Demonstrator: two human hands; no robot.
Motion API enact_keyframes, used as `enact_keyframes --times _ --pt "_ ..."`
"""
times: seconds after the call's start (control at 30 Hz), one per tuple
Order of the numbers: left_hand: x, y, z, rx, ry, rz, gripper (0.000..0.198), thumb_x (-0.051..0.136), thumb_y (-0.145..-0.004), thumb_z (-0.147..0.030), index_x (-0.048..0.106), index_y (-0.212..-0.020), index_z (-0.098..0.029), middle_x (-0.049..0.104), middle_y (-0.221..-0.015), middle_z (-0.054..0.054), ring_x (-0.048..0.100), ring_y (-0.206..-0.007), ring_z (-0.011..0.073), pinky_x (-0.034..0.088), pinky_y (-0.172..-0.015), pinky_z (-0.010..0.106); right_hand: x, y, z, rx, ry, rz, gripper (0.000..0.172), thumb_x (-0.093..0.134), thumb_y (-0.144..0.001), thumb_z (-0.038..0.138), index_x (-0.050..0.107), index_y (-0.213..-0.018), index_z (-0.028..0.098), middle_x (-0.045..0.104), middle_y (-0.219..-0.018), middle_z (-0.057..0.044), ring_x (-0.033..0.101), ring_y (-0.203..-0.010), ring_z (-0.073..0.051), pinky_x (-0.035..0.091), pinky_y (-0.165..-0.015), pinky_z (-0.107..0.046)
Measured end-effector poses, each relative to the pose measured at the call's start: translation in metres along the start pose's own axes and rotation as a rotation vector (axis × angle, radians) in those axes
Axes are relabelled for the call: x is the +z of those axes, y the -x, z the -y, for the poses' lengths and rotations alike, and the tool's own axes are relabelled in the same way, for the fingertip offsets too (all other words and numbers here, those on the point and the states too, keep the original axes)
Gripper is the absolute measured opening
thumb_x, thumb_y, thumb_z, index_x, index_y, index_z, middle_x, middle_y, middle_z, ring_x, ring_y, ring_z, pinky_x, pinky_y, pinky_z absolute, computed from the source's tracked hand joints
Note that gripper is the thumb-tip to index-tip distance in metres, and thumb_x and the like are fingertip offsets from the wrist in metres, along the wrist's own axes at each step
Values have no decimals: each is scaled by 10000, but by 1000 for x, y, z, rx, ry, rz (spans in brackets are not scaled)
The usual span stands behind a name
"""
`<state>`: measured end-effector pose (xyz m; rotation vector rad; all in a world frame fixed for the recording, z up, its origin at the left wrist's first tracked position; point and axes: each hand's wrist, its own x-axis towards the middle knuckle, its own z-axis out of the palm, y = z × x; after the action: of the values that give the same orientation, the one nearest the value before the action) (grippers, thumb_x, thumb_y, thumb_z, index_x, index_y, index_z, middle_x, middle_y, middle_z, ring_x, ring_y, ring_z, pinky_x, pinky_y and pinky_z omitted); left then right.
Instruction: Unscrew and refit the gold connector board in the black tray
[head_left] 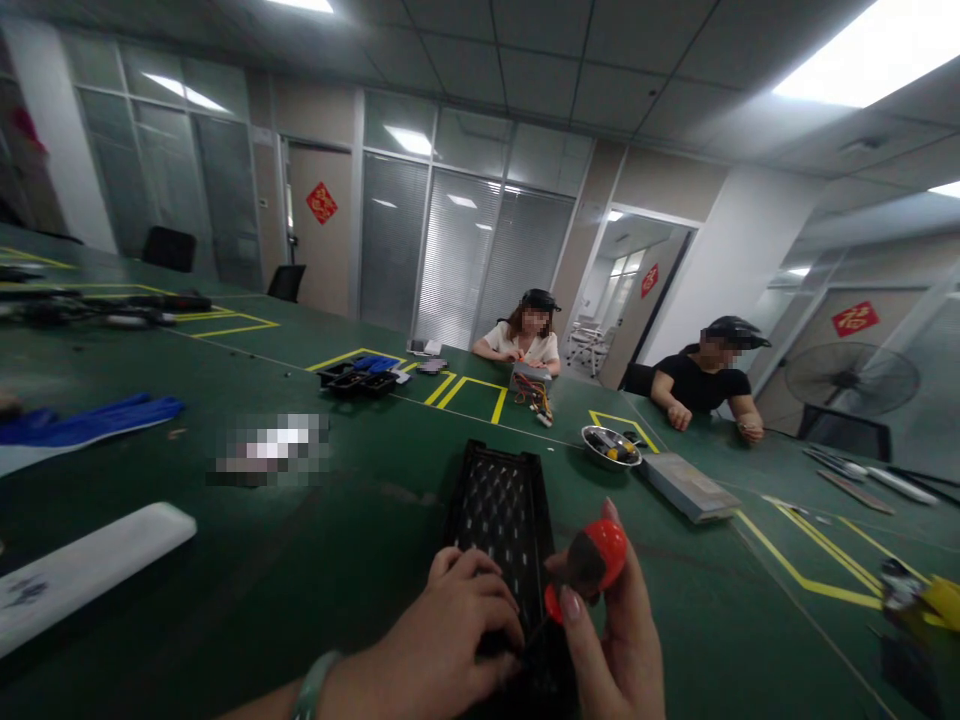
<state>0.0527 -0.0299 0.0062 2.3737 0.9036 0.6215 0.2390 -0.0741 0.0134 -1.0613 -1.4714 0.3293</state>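
Observation:
A long black plastic housing with a mesh-like patterned floor and raised side walls lies on the table in front of me. My left hand is closed over its near part, fingers curled down inside; what lies under the fingertips is hidden. In my right hand, thumb and fingers are closed round the red and black handle of a screwdriver. Its thin dark shaft slants down toward the housing beside my left fingers. The tip cannot be made out against the black plastic.
Beyond the housing stand a metal bowl of small parts and a grey flat box. At left lie a white long case and a blue glove. Black trays sit farther off. Two people sit across the green table.

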Motion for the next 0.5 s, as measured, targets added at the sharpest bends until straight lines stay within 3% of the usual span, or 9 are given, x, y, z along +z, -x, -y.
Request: enact_keyframes --times 0.1,0.27,0.4,0.5 --pt "-1 0 -1 -7 -8 4 99 756 -815 -335 719 -906 -336 714 -1043 -106 479 -1177 224 143 -1009 423 -3 -2 -6 -34 71 23 627 594 -932 358 357 -1500 240 620 -1256 -111 646 -1060 -247 512 -986 -421" --pt "-1 -1 -3 -3 -12 -4 89 767 -804 -335 728 -884 -330 719 -1024 -101 486 -1165 218 167 -977 401 -7 -7 -10 -168 159 27 642 654 -901 301 383 -1483 304 493 -1478 -67 494 -1337 -265 464 -1071 -372" --pt "0 -2 -2 -11 -5 -6 100 772 -797 -319 731 -887 -330 724 -1011 -94 492 -1156 217 160 -986 404 -5 -5 -10 -97 146 -5 705 630 -917 313 291 -1535 310 522 -1449 -82 542 -1291 -268 500 -1029 -385" --pt "0 -2 -1 -13 6 -3 91 769 -800 -313 735 -883 -327 729 -1022 -87 487 -1165 222 153 -996 412 -2 -1 -7 -30 113 -48 749 607 -929 334 219 -1565 270 630 -1284 -105 641 -1132 -264 537 -959 -408"
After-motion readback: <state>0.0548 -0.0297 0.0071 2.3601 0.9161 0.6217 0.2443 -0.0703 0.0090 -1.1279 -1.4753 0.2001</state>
